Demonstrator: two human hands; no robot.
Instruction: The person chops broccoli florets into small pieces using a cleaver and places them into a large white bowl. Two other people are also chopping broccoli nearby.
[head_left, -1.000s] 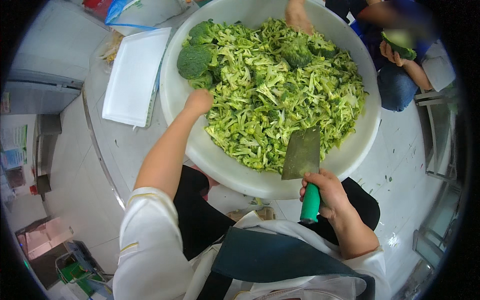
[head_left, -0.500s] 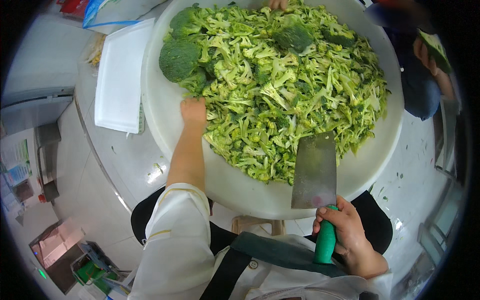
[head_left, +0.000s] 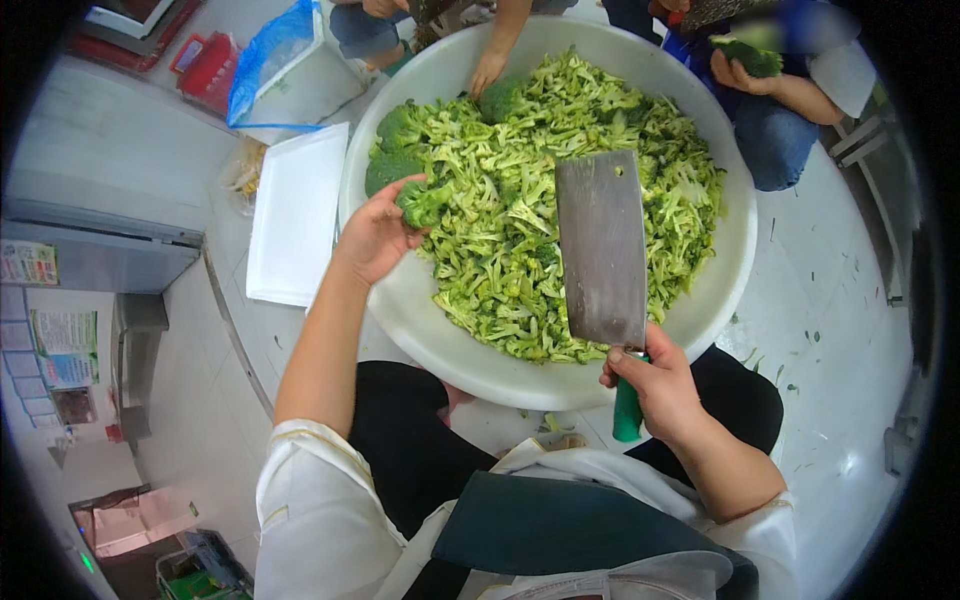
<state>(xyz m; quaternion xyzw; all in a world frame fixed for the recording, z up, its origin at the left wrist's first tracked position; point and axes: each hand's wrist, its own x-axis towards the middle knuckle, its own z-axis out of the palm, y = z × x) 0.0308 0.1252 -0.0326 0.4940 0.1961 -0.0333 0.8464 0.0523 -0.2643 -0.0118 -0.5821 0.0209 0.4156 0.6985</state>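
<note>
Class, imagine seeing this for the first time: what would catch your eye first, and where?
A big white tub, heaped with cut broccoli, fills the middle. Over its near side stands out a broad cleaver, held in the right hand. At the tub's left, the left hand holds a green floret.

Broccoli (head_left: 500,265) lies in the tub (head_left: 735,265) — tray (head_left: 295,220) just left, bin (head_left: 310,95) beyond the tray.
</note>
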